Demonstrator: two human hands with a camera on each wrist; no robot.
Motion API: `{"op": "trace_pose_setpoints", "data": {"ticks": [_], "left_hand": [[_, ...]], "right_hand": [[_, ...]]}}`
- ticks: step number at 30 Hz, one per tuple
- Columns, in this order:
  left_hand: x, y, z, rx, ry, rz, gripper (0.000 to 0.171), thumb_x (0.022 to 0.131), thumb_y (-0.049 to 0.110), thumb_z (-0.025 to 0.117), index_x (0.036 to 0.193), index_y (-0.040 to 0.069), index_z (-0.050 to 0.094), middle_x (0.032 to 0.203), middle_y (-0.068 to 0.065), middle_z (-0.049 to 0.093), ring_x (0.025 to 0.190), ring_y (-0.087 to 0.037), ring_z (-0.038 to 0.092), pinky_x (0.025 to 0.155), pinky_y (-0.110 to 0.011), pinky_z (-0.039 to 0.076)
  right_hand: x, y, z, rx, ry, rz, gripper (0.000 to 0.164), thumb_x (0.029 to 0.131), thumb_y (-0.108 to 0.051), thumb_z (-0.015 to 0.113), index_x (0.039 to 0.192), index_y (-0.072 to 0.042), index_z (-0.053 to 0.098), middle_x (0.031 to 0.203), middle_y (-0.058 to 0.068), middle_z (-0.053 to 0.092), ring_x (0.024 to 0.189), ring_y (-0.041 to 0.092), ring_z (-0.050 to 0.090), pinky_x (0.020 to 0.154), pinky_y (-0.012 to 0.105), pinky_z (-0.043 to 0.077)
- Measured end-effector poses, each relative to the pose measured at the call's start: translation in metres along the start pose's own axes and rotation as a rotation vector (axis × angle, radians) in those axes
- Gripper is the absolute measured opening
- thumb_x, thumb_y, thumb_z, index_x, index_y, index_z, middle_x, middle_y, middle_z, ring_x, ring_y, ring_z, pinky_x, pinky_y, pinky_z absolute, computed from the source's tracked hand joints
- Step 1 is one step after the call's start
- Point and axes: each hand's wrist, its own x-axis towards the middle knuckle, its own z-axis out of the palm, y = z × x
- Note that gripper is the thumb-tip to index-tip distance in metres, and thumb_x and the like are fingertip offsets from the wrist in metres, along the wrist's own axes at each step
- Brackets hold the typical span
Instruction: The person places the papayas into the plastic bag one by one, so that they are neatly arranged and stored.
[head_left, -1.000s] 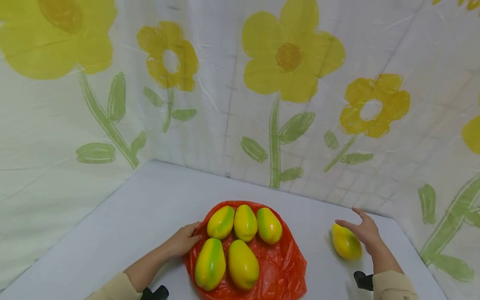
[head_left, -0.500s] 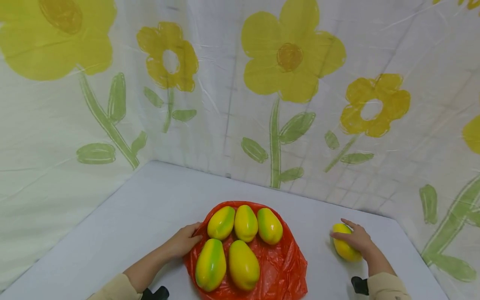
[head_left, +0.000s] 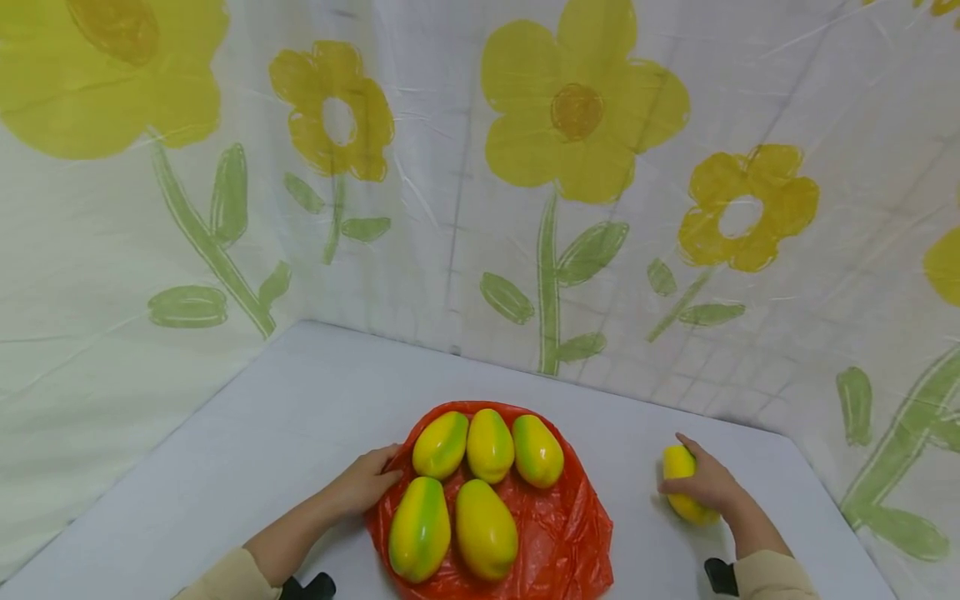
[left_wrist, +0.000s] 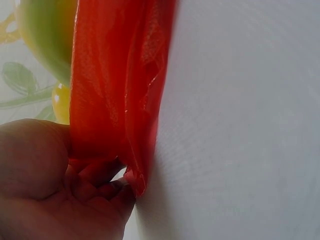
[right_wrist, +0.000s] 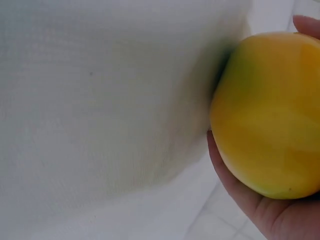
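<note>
At the lower middle of the head view lies a red plastic bag [head_left: 555, 533], its rim spread round several yellow-and-green papayas [head_left: 491, 446]. My left hand [head_left: 366, 482] pinches the left edge of the bag; in the left wrist view its thumb and fingers [left_wrist: 100, 172] have the red film [left_wrist: 105, 85] between them. To the right of the bag, my right hand [head_left: 708, 485] grips another papaya [head_left: 678, 463] from above, thumb on one side and fingers on the other. The right wrist view has this papaya [right_wrist: 270, 115] close against the white tabletop, partly cut off by the frame.
The white table [head_left: 337, 383] runs back to a pale curtain [head_left: 435, 250] printed with yellow flowers. Its right edge [head_left: 832, 500] slants down just beyond my right hand. A black wrist strap mount [head_left: 722, 575] sits below each hand.
My right hand has come down and left from above the lone papaya and closed round it. The left hand stays on the bag's edge, and the papayas in the bag have not moved.
</note>
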Motion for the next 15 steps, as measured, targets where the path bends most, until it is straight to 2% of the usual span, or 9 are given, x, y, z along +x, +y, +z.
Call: {"op": "trace_pose_setpoints", "data": {"ticks": [5,15], "left_hand": [[0.0009,-0.0015,-0.0008,-0.008,-0.01,0.012,0.037,0.095,0.01,0.047,0.131,0.001,0.047,0.109,-0.012,0.061,0.075,-0.014,0.06,0.066,-0.028,0.058],[0.001,-0.0009,-0.0003,-0.011,-0.006,0.01,0.036,0.094,0.009,0.047,0.129,0.001,0.048,0.106,-0.012,0.062,0.072,-0.014,0.061,0.064,-0.027,0.057]], "right_hand": [[-0.0009,-0.0007,0.0023,-0.003,0.037,-0.003,0.089,0.076,-0.032,0.069,0.144,-0.002,0.019,0.124,0.034,0.042,0.093,0.033,0.049,0.074,0.043,0.047],[0.0011,0.005,0.0032,0.054,0.069,0.03,0.083,0.077,-0.034,0.064,0.141,-0.002,0.021,0.123,0.033,0.042,0.092,0.034,0.049,0.069,0.037,0.046]]}}
